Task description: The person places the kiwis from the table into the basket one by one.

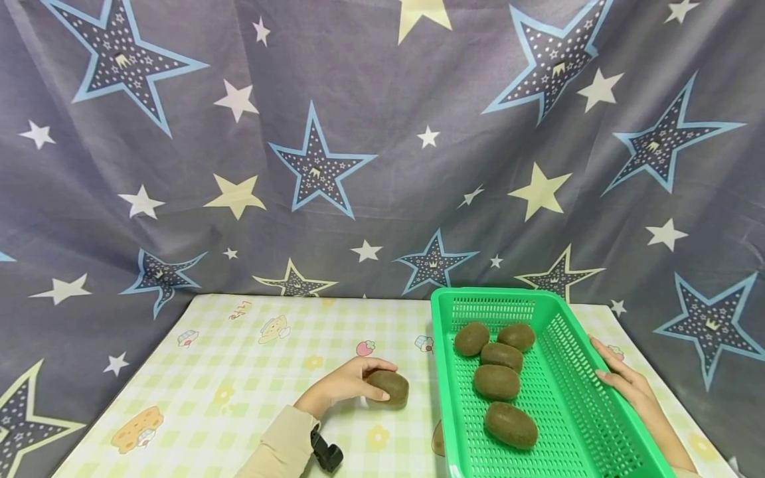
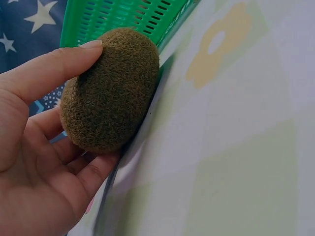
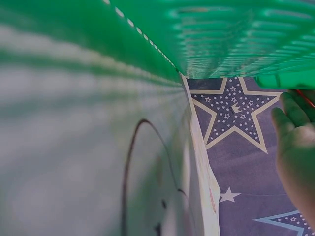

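Note:
A brown fuzzy kiwi (image 1: 390,389) is at the middle front of the table, and my left hand (image 1: 352,383) grips it. In the left wrist view the thumb lies over the top of the kiwi (image 2: 113,91), with fingers beneath and behind it. To its right stands a green perforated plastic basket (image 1: 441,372) with several kiwis inside, one of them the front kiwi (image 1: 510,425). My right hand (image 1: 633,385) rests against the basket's right rim with its fingers extended. The right wrist view shows only part of that hand (image 3: 298,132), near the basket's underside edge.
A pale green checked tablecloth (image 1: 251,372) with cartoon prints covers the table. Behind it hangs a dark curtain (image 1: 370,79) with stars. A black strap (image 1: 325,451) is on the left wrist. Part of a brown shape (image 1: 438,439) shows beside the basket's left wall.

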Action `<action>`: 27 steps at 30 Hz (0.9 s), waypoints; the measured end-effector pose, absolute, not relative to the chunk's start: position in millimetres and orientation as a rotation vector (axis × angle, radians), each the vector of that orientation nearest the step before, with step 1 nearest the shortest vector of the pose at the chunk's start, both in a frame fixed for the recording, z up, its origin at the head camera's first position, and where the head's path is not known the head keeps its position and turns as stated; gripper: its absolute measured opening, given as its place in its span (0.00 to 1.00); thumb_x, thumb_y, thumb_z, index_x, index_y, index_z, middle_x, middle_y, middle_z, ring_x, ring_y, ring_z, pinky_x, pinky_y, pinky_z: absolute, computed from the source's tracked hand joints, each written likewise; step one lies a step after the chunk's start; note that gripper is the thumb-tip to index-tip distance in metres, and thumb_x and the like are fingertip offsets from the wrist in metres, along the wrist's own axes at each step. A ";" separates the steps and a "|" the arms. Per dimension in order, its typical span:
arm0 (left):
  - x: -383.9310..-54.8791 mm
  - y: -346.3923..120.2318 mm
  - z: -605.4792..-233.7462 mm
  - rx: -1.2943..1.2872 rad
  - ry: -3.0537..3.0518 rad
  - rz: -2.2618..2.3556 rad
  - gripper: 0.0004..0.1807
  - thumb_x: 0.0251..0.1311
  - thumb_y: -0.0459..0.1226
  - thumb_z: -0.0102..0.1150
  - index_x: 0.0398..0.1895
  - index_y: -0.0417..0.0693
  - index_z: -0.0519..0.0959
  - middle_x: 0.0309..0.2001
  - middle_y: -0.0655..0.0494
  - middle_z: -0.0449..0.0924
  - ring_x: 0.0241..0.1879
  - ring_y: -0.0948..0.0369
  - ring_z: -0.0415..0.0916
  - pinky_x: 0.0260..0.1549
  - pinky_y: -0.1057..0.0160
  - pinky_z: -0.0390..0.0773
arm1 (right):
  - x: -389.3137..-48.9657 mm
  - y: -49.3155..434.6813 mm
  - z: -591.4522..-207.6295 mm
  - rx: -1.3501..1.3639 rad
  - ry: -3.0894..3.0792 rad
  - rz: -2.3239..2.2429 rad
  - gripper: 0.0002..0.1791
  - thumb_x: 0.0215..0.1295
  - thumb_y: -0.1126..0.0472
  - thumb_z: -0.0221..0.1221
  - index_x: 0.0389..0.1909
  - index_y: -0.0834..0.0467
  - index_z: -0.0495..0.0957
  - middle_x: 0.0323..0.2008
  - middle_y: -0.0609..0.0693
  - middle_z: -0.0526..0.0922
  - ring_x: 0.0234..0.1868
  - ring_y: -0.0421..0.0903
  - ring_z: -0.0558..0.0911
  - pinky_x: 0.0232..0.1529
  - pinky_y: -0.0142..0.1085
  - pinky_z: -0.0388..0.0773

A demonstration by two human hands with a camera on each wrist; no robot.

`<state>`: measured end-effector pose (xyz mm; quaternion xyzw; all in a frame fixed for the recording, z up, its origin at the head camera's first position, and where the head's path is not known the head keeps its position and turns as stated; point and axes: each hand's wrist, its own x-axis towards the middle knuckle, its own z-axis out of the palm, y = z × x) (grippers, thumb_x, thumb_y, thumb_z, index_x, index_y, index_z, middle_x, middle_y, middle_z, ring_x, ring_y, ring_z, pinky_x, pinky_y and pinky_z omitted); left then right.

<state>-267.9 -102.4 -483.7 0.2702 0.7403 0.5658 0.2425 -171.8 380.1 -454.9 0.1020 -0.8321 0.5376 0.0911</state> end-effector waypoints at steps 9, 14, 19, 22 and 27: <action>-268.3 -102.2 -487.7 0.742 2.050 1.548 0.26 0.51 0.31 0.67 0.56 0.33 0.74 0.44 0.52 0.81 0.40 0.61 0.76 0.42 0.68 0.75 | -170.1 378.8 -453.2 0.303 -2.489 1.571 0.29 0.76 0.60 0.40 0.74 0.51 0.45 0.67 0.22 0.49 0.64 0.18 0.44 0.56 0.11 0.43; -269.0 -101.7 -488.0 0.755 2.068 1.534 0.26 0.52 0.33 0.67 0.55 0.34 0.75 0.42 0.53 0.81 0.39 0.60 0.76 0.41 0.68 0.76 | -169.6 378.5 -452.7 0.299 -2.494 1.577 0.29 0.76 0.59 0.40 0.74 0.50 0.45 0.67 0.22 0.50 0.64 0.18 0.44 0.52 0.08 0.46; -268.8 -101.2 -487.4 0.767 2.078 1.537 0.25 0.52 0.32 0.67 0.55 0.34 0.75 0.42 0.51 0.81 0.39 0.61 0.77 0.42 0.68 0.76 | -172.5 379.7 -455.1 0.329 -2.437 1.629 0.29 0.75 0.62 0.40 0.74 0.52 0.45 0.66 0.21 0.51 0.63 0.16 0.44 0.70 0.37 0.26; -268.1 -101.2 -485.0 0.757 2.094 1.541 0.25 0.52 0.32 0.67 0.55 0.35 0.75 0.43 0.51 0.81 0.40 0.62 0.76 0.42 0.68 0.75 | -173.7 380.9 -457.1 0.351 -2.408 1.650 0.30 0.75 0.64 0.40 0.74 0.54 0.46 0.66 0.21 0.51 0.63 0.16 0.44 0.65 0.52 0.16; -266.9 -101.0 -478.7 0.756 2.145 1.541 0.26 0.52 0.33 0.67 0.56 0.38 0.75 0.45 0.52 0.80 0.43 0.59 0.76 0.44 0.67 0.75 | -174.7 382.5 -458.5 0.360 -2.402 1.636 0.29 0.75 0.65 0.40 0.74 0.54 0.46 0.65 0.20 0.52 0.63 0.16 0.44 0.64 0.52 0.14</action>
